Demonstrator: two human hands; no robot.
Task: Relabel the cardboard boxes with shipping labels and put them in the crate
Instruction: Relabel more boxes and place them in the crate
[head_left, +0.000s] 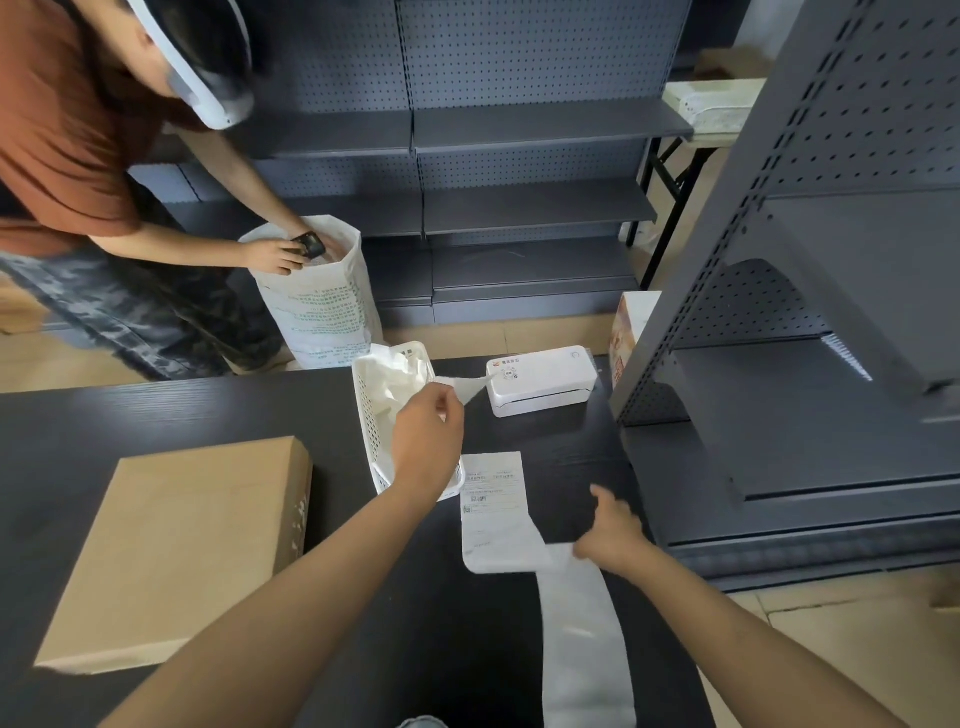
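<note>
Pinching a strip of white paper (470, 387) above the white basket (371, 415), the left hand (426, 441) has fingers curled on it near the table's (208, 410) far edge, beside the label printer (540, 379). Right hand (613, 535) grips the long backing strip (576, 623) where it meets the shipping label (493, 499), mid-table toward the right edge; hand blurred, exact finger hold unclear. Label's long axis runs near-to-far. Cardboard box (176, 551) lies flat at the table's left side, well apart from both hands, left hand nearer. Likely next: carry label leftward across to the box. No crate identifiable. Another person's hand (275, 254) reaches into a white sack (322, 301) on the floor.
</note>
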